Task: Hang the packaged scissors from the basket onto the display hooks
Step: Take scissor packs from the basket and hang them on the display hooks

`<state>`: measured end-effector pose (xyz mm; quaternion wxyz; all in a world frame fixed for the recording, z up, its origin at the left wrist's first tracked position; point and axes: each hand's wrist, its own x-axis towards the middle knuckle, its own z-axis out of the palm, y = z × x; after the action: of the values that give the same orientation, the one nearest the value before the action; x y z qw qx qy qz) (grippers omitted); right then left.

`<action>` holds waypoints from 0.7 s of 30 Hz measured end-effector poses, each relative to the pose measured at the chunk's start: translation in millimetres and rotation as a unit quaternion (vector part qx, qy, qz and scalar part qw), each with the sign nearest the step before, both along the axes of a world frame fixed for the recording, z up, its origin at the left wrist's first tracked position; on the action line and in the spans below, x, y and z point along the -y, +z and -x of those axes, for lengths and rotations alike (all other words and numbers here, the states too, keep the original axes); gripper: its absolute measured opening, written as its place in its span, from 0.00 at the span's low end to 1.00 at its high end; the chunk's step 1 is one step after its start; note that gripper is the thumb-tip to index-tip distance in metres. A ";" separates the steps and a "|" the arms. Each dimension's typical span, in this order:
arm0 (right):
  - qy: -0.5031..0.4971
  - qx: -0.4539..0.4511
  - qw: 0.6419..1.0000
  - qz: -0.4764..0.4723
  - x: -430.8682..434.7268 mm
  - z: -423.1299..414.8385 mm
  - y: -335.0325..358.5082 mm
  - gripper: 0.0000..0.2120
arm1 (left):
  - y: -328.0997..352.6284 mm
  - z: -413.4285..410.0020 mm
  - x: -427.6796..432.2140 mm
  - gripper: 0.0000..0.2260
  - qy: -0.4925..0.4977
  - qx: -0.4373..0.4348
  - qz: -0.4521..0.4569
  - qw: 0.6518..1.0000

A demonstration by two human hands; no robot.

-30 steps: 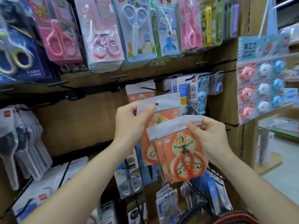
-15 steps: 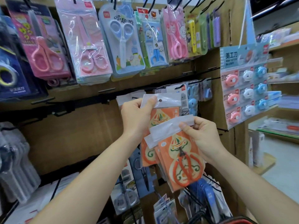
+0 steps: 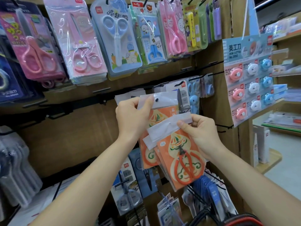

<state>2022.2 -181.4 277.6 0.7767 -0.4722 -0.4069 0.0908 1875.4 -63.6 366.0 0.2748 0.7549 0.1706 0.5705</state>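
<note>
Scissors pack (image 3: 164,101), flat orange printed card in glossy clear plastic sleeve with plain whitish header strip and small round punched hole, held up in mid-air in front of brown wood-look display board (image 3: 73,136), level with middle row of thin black wire hooks (image 3: 194,77). Pinched at header's left end by left hand (image 3: 130,118): thumb flat on front, fingers curled behind. Cannot tell whether hole sits on a hook.

Just below and overlapping it, fanned stack of matching orange packs (image 3: 177,162), tilted, headers slanting up to right, pinched by right hand (image 3: 203,136), thumb on front of top header, fingers wrapped behind. Front pack of stack: gourd-shaped cream print, scissors with rounded orange loop handles and short dark blades. Both forearms bare, reaching up from bottom.

Upper row: rigid shiny blister packs hanging close together. Pink-handled scissors pack (image 3: 81,46), pale blue and white blunt-tip scissors pack (image 3: 117,38), more pink, yellow, green further right.

Right side: hanging light-blue card of round mini cutters (image 3: 247,82), pink, white, blue in rows.

Bottom right corner: red-rimmed basket (image 3: 241,223), only a curved edge visible, contents not visible.
</note>
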 end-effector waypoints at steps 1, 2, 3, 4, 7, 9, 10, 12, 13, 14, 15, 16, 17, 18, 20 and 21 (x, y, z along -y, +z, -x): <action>-0.001 -0.003 1.000 0.001 -0.7 0.0 -0.4 0.06 | -0.6 0.5 -0.8 0.20 0.007 -0.002 0.002 1.000; -0.002 -0.004 1.000 0.002 -1.6 0.2 -0.3 0.06 | -0.5 0.7 -1.8 0.20 0.014 -0.006 0.007 1.000; -0.003 -0.002 1.000 0.004 -2.8 0.6 0.2 0.06 | 0.3 0.2 -3.8 0.19 0.021 -0.010 0.012 1.000; -0.005 -0.001 1.000 0.007 -4.2 1.1 0.5 0.06 | 1.2 0.0 -5.6 0.19 0.026 -0.013 0.014 0.999; -0.007 -0.006 1.000 0.005 -7.0 1.7 -0.7 0.05 | -1.9 1.3 -11.8 0.14 0.066 -0.025 -0.047 0.996; -0.005 -0.012 1.000 0.001 -6.0 0.1 -3.7 0.06 | -8.0 6.8 -12.5 0.12 0.113 -0.007 -0.154 0.981; -0.002 -0.018 1.000 0.000 -3.7 -0.8 -5.0 0.06 | -11.8 8.8 -13.8 0.16 0.138 0.009 -0.220 0.966; 0.009 -0.038 0.999 -0.007 3.3 -3.4 -7.2 0.06 | -18.3 9.5 -19.0 0.20 0.184 0.018 -0.346 0.920; 0.020 -0.054 0.998 -0.011 7.6 -4.8 -8.1 0.06 | -19.4 8.0 -20.9 0.21 0.192 0.004 -0.381 0.904; 0.034 -0.074 0.997 -0.012 11.9 -6.7 -9.3 0.06 | -19.8 5.1 -22.6 0.21 0.191 -0.020 -0.395 0.898; 0.046 -0.095 0.994 -0.010 15.7 -8.8 -10.6 0.06 | -20.5 1.2 -25.1 0.20 0.183 -0.043 -0.395 0.899; 0.052 -0.110 0.993 -0.006 19.5 -10.5 -12.2 0.06 | -21.2 -2.5 -27.2 0.20 0.175 -0.059 -0.387 0.903; 0.053 -0.121 0.991 -0.001 22.3 -12.2 -14.0 0.06 | -21.7 -6.0 -29.5 0.19 0.168 -0.065 -0.376 0.909; 0.054 -0.130 0.990 0.002 24.9 -13.4 -16.0 0.06 | -22.2 -9.3 -32.5 0.19 0.167 -0.065 -0.366 0.913; 0.057 -0.144 0.988 0.006 29.1 -13.8 -19.5 0.06 | -21.6 -13.7 -41.2 0.18 0.179 -0.067 -0.353 0.916; 0.059 -0.147 0.987 0.008 31.2 -13.1 -20.7 0.06 | -21.1 -15.0 -47.2 0.17 0.187 -0.074 -0.349 0.915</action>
<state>2035.3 -212.6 257.0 0.8178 -0.4347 -0.3145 0.2083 1890.4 -16.4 344.9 -0.1309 0.7972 0.1185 0.5773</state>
